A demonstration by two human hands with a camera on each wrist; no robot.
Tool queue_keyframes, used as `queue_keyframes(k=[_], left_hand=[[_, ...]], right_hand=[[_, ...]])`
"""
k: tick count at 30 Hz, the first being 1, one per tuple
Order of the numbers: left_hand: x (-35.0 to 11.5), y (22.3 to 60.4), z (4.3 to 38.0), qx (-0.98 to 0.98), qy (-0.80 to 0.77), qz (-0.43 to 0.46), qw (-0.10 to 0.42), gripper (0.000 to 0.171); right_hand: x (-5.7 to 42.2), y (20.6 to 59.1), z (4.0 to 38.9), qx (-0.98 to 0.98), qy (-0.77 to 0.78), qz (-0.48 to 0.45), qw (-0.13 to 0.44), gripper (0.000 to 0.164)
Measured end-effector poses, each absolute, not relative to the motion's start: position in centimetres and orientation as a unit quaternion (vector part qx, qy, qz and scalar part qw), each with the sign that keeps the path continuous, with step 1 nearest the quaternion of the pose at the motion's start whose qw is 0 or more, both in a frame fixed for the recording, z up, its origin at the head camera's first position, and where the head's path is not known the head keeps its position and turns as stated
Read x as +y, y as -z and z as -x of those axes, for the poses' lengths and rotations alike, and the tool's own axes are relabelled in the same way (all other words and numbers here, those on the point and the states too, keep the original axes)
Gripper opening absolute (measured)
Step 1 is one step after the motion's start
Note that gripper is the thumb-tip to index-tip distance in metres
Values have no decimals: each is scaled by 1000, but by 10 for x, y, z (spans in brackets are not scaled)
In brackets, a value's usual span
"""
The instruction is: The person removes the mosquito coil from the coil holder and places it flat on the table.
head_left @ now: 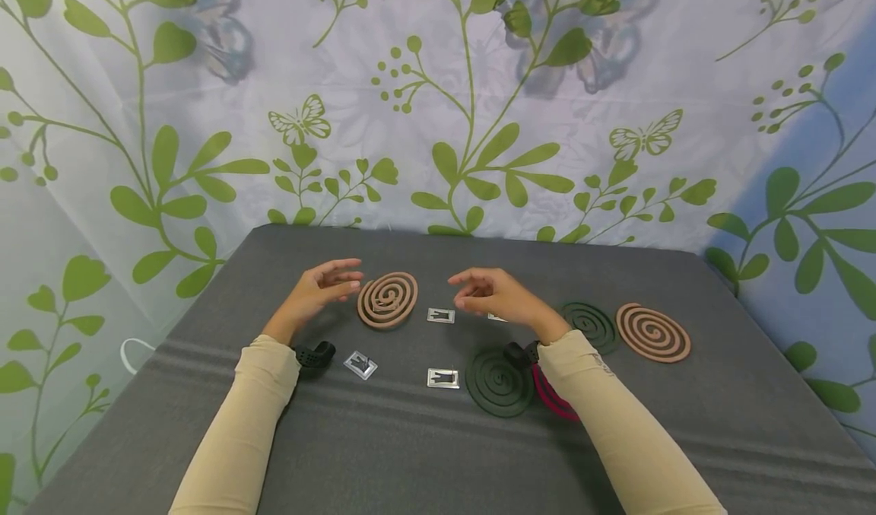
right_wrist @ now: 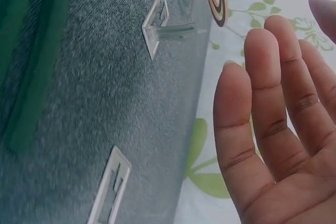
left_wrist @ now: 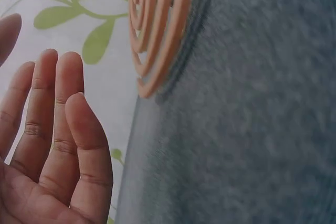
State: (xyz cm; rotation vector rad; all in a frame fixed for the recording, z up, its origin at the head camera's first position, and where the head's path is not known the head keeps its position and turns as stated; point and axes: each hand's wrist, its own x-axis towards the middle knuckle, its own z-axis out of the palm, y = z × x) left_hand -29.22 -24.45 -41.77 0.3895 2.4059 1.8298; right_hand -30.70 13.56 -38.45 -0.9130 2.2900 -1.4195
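My left hand [head_left: 318,294] is held up beside the left rim of a brown mosquito coil [head_left: 388,297], its fingers loosely bent and holding nothing. In the left wrist view a gap shows between the fingers and the coil [left_wrist: 169,56], which seems raised above the table on a metal stand. Across from it hovers my right hand [head_left: 499,294], relaxed and without anything in it. Between the hands lies a small metal coil stand [head_left: 449,316]. Another stand [head_left: 497,318] is partly hidden under the right hand. The right wrist view shows a stand [right_wrist: 150,38] with an upright prong.
Two more stands, one tilted [head_left: 351,364] and one straight [head_left: 433,379], lie nearer me. To the right are green coils [head_left: 499,379] [head_left: 587,325], a red coil [head_left: 556,401] partly under my sleeve, and another brown coil [head_left: 653,333]. A patterned curtain [head_left: 383,135] hangs behind the grey table [head_left: 356,454].
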Motion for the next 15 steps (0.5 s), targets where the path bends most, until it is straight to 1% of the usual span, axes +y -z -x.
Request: queue_keyframes(k=[6,15], left_hand=[[-247,426,296,795,-593,-116,49,59],[-251,435,298,800,-587,-119,43,59]], right_hand=[[129,391,315,798,507,287,152,44],[120,399,322,802,520,250,156,45]])
